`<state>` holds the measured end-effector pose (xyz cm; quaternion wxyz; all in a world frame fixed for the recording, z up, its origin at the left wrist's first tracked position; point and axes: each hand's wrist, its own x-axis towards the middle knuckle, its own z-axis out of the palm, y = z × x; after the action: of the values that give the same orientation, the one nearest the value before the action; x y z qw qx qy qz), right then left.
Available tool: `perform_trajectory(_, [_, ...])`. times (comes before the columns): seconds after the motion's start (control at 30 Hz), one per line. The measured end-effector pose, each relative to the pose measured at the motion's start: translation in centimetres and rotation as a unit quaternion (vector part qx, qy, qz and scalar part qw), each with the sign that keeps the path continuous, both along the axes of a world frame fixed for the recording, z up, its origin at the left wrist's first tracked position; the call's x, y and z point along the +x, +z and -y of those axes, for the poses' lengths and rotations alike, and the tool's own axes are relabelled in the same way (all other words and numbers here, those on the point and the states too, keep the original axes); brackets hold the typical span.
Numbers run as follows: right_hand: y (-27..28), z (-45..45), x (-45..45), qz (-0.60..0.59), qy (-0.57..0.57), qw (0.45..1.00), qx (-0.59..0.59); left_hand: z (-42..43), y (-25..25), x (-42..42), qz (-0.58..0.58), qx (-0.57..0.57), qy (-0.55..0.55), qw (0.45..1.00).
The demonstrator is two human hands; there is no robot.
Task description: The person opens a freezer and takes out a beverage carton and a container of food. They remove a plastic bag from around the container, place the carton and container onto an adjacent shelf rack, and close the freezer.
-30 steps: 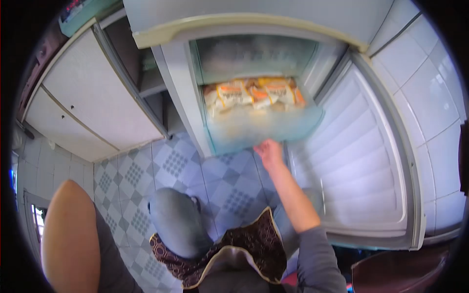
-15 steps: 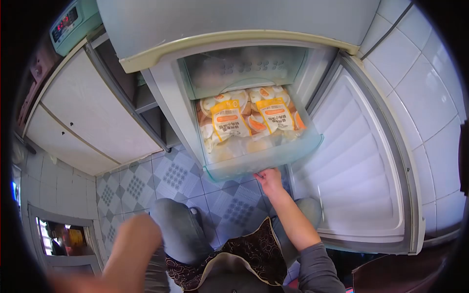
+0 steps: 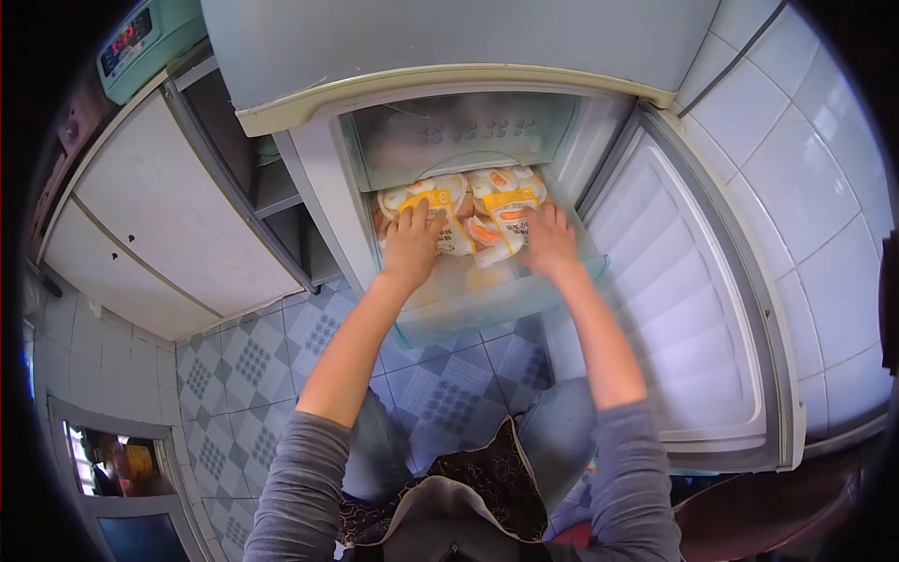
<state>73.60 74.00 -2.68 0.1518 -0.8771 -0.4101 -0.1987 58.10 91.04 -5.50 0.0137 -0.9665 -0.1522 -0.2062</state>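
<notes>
The fridge door (image 3: 693, 309) is standing wide open on your right, and the lower drawer (image 3: 459, 317) is sitting pulled out before you: access is done. The left packet (image 3: 459, 241) and right packet (image 3: 506, 223) are lying inside, neither one out. Your left hand (image 3: 410, 251) is resting over the left packet, fingers spread; your right hand (image 3: 551, 242) is curving at the right packet's outer side. Whether either is pinching plastic, I'm not able to tell. The packets are looking soft and crinkled, printed yellow and orange, while the drawer's smooth, translucent plastic is showing a rounded rim.
</notes>
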Motion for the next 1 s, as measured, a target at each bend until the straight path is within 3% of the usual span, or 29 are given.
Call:
perform_trajectory(0.07, [0.6,-0.7,2.2,0.083,0.087,0.986,-0.115,-1.0,0.6,0.3,0.016,0.015,-0.004,1.000])
perform_trajectory(0.1, [1.2,-1.3,3.1,0.084,0.089,0.986,-0.116,-1.7,1.0,0.3,0.017,0.014,-0.002,1.000])
perform_trajectory(0.17, [3.2,-2.2,4.2,0.063,0.020,0.969,-0.237,-2.6,2.9,0.2,0.072,-0.092,0.012,0.993])
perform_trajectory(0.23, [6.4,-1.8,4.1,0.072,0.008,0.985,-0.159,-2.7,3.2,-0.4,0.095,-0.148,0.018,0.984])
perform_trajectory(0.33, [9.2,-2.6,5.6,0.037,-0.011,0.992,-0.117,-2.9,3.6,-0.6,0.184,-0.175,0.016,0.967])
perform_trajectory(0.43, [10.6,-3.4,6.1,0.021,-0.032,0.993,-0.109,-2.6,4.3,-0.5,0.194,-0.176,0.022,0.965])
perform_trajectory(0.63, [10.0,-4.0,6.8,-0.012,-0.054,0.995,-0.081,-2.9,4.7,-0.5,0.228,-0.191,0.037,0.954])
perform_trajectory(0.73, [9.0,-3.8,7.5,-0.005,-0.060,0.996,-0.058,-3.2,5.4,-0.5,0.251,-0.264,0.068,0.929])
perform_trajectory(1.0, [8.4,-3.0,7.5,-0.073,-0.080,0.989,-0.097,-3.2,5.6,-0.5,0.263,-0.253,0.081,0.927])
